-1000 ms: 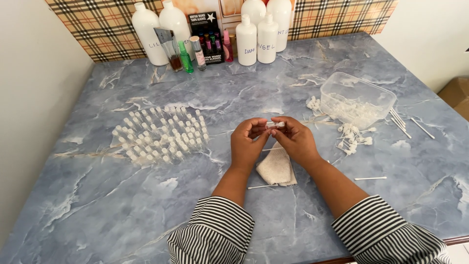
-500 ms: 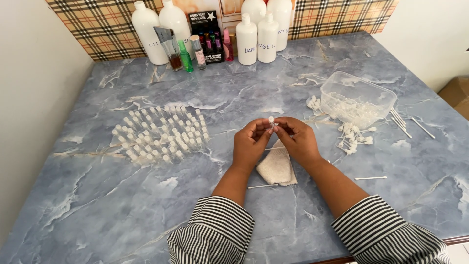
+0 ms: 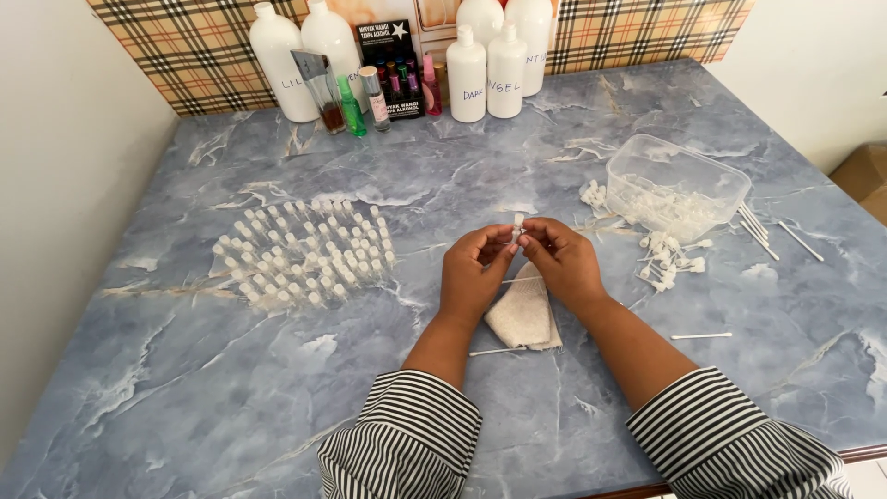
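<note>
Both hands meet over the middle of the blue marbled table (image 3: 277, 388). My left hand (image 3: 471, 277) and my right hand (image 3: 562, 261) pinch a small clear vial with a white cap (image 3: 518, 225) between their fingertips, holding it upright. Just below the hands lies a folded beige cloth (image 3: 524, 316). To the left stands a tight group of several small clear vials (image 3: 305, 254). To the right sits a clear plastic tub (image 3: 679, 185) with small white parts inside, and loose white spray caps (image 3: 667, 256) lie beside it.
Tall white bottles (image 3: 467, 74), small coloured bottles (image 3: 351, 106) and a dark box (image 3: 388, 65) line the back edge against a plaid wall. Thin white tubes (image 3: 702, 335) lie scattered at the right. A white wall borders the table's left side.
The vial between my fingertips went from lying sideways to standing upright. My hands stayed in about the same place.
</note>
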